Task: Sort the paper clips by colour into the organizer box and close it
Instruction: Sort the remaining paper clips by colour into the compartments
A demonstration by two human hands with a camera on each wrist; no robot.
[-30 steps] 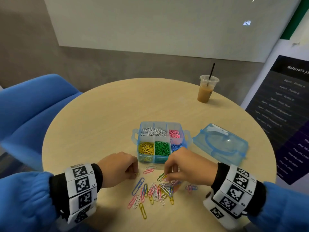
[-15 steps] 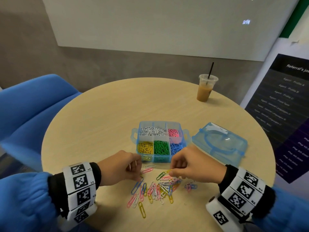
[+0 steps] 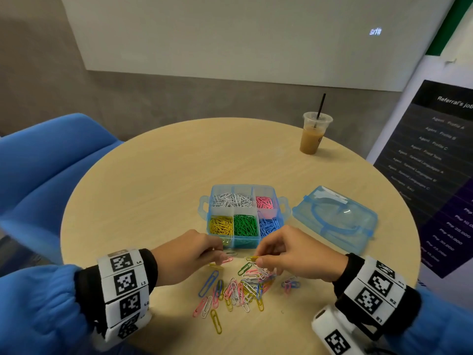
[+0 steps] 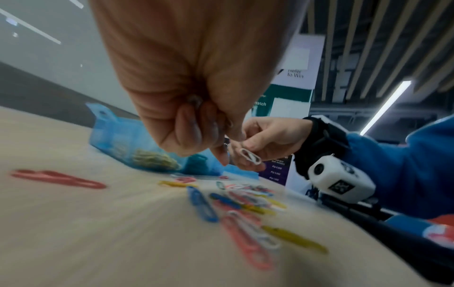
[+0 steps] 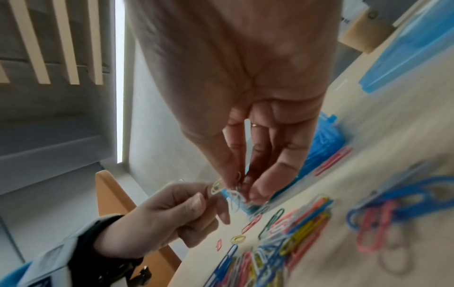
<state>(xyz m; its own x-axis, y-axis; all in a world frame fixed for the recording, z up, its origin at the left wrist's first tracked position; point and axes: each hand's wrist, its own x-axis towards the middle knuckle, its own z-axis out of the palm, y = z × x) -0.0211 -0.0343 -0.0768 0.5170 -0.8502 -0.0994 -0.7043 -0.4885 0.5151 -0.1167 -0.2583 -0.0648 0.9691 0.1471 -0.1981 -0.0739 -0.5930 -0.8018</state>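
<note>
The open blue organizer box (image 3: pixel 204 210) holds white, pink, yellow, green and blue clips in separate compartments. A mixed pile of loose paper clips (image 3: pixel 238 288) lies in front of it. My left hand (image 3: pixel 217 252) hovers just before the box's front left corner and pinches a small pale yellowish clip (image 5: pixel 216 186). My right hand (image 3: pixel 258 260) hangs above the pile's far edge, with white clips (image 5: pixel 236 194) pinched in its fingertips; one white clip (image 4: pixel 250 156) shows in the left wrist view. The two hands are close together.
The box's blue lid (image 3: pixel 332 219) lies on the table to the right of the box. An iced coffee cup with a straw (image 3: pixel 313 135) stands at the far right. A blue chair (image 3: pixel 46 170) is at the left and a dark banner (image 3: pixel 435 162) at the right.
Both hands have risen off the pile and drawn toward each other in front of the box. The right hand came up with white clips.
</note>
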